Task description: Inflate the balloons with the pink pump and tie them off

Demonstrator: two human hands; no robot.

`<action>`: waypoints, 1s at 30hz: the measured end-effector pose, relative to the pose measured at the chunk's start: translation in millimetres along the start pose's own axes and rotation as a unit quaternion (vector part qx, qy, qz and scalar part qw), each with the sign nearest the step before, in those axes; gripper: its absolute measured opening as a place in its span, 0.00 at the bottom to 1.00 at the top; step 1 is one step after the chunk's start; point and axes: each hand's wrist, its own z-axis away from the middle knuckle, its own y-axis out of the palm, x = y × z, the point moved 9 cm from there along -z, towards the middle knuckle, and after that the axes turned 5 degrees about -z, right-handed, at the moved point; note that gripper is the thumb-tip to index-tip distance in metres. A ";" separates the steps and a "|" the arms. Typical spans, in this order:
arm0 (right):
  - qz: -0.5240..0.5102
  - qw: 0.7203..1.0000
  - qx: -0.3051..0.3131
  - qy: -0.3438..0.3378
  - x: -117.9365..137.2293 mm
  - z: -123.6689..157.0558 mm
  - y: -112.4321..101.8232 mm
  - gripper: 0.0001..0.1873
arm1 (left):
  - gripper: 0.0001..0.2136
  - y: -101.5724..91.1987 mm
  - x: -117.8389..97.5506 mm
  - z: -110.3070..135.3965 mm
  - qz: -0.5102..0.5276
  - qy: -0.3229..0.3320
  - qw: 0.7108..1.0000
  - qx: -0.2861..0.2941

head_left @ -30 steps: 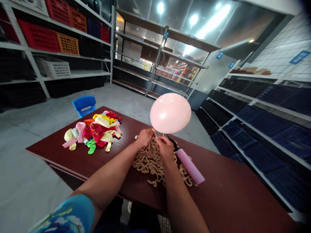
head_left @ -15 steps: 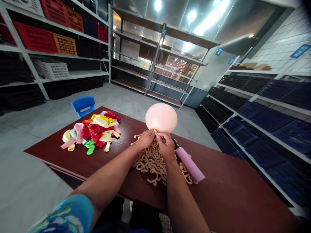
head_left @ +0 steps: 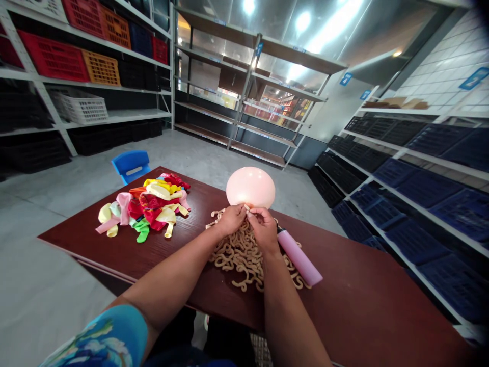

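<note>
An inflated pale pink balloon (head_left: 250,186) stands beyond my hands, its neck toward me. My left hand (head_left: 233,220) is closed at the neck, thumb and forefinger pinching it. My right hand (head_left: 264,228) pinches at the same spot, with a short tan piece showing between the fingertips; whether it is the balloon's neck or a tan strand I cannot tell. Beneath both hands lies a heap of curled tan strands (head_left: 233,255). A pink cylinder with a black end, like a hand pump (head_left: 300,257), rests beside my right wrist on some strands.
A pile of uninflated coloured balloons (head_left: 151,206) lies at the left of the dark red table (head_left: 367,290). Past the table's far-left edge stands a blue chair (head_left: 132,165). Shelves with crates (head_left: 53,56) line the left, and dark blue crates (head_left: 424,178) fill the right-hand racks.
The balloon has shifted slightly left and down. My right fingers have spread a little at the neck, while my left hand stays nearly in place.
</note>
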 end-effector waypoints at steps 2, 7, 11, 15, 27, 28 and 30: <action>-0.043 0.999 -0.014 0.030 -3.7 0.3 -0.7 0.12 | 0.17 0.7 -1.7 0.8 -0.007 0.009 1.000 0.003; -0.078 0.994 -0.011 0.080 -10.0 1.3 0.1 0.14 | 0.16 2.8 -8.7 3.0 -0.027 0.045 0.998 0.016; -0.069 0.994 0.003 0.079 -11.3 1.0 -1.8 0.13 | 0.16 4.1 -8.1 3.3 -0.083 0.054 0.995 0.018; 0.006 0.999 0.028 0.029 -3.9 0.5 -1.0 0.11 | 0.16 4.8 -9.4 3.2 -0.104 0.056 0.993 0.020; 0.259 0.943 -0.149 -0.146 32.9 10.4 -15.9 0.05 | 0.17 22.7 -8.9 6.5 0.163 0.001 0.983 0.081; 0.265 0.939 -0.145 -0.166 37.5 11.6 -14.0 0.04 | 0.17 25.8 -7.0 7.0 0.200 -0.011 0.975 0.097; 0.270 0.933 -0.120 -0.207 46.3 13.7 -7.9 0.02 | 0.18 28.5 -1.2 6.9 0.254 -0.039 0.960 0.109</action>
